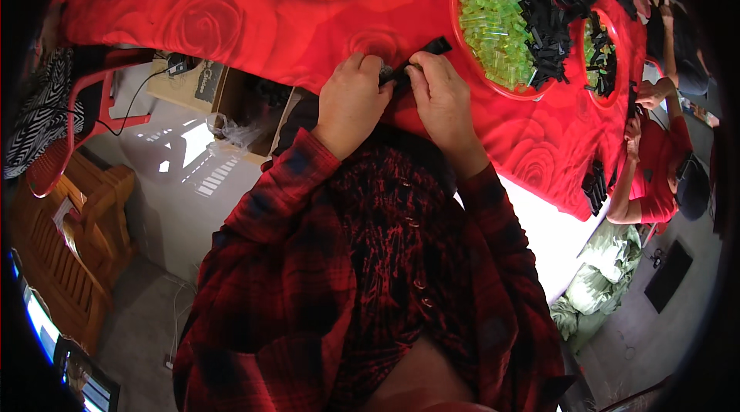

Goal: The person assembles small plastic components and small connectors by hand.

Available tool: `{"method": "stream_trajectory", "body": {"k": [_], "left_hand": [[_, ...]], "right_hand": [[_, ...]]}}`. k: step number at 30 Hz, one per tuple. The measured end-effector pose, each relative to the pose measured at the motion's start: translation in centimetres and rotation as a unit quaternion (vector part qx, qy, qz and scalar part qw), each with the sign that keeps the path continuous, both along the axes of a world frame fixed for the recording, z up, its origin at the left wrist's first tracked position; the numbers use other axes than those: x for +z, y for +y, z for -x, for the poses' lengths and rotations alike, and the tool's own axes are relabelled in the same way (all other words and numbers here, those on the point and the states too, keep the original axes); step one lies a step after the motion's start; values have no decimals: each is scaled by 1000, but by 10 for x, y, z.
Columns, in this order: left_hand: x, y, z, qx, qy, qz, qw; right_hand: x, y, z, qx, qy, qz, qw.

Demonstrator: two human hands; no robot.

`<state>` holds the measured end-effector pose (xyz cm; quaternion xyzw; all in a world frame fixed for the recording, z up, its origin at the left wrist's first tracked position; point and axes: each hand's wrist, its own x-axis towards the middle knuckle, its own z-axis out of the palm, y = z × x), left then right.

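My left hand (353, 101) and my right hand (441, 96) meet over the near edge of the table, fingers pinched closed. Between them is a narrow black strip-like piece (438, 46), whose squared end sticks out beyond my right fingers. Both hands grip it. A small greyish glint shows at my left fingertips, too small to name. Right of my hands stands a red round tray (456, 15), with pale green translucent pieces (493, 30) on its left side and black pieces (546, 30) on its right.
A red rose-patterned cloth (208, 15) covers the table. A second red tray (615, 73) holds similar pieces. At the right a co-worker in a red top (659, 173) works at the table. A cardboard box (189, 88) and a red chair (73, 115) stand left.
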<state>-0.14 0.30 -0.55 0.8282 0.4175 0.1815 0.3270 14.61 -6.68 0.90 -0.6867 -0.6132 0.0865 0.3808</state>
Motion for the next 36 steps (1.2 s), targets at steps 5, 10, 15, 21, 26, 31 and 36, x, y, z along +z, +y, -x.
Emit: {"method": "stream_trajectory", "body": {"k": [5, 10, 15, 21, 26, 31, 36], "left_hand": [[2, 2, 5, 8, -39, 22, 999], [31, 1, 15, 35, -102, 142, 984], [39, -15, 15, 33, -259, 272, 926], [62, -25, 25, 24, -294, 336, 894], [60, -41, 31, 16, -334, 312, 889], [56, -54, 43, 12, -338, 338, 878], [57, -66, 48, 0, -345, 331, 878]], "right_hand": [[14, -9, -11, -67, 218, 19, 973], [45, -11, -72, -184, 59, 27, 981], [34, -12, -93, -193, -191, 93, 958], [31, -23, -82, -173, -275, 55, 944], [83, -35, -18, -140, -24, -74, 987], [115, -51, 34, -26, -41, -107, 993], [129, -63, 53, -8, -208, -14, 978]]}}
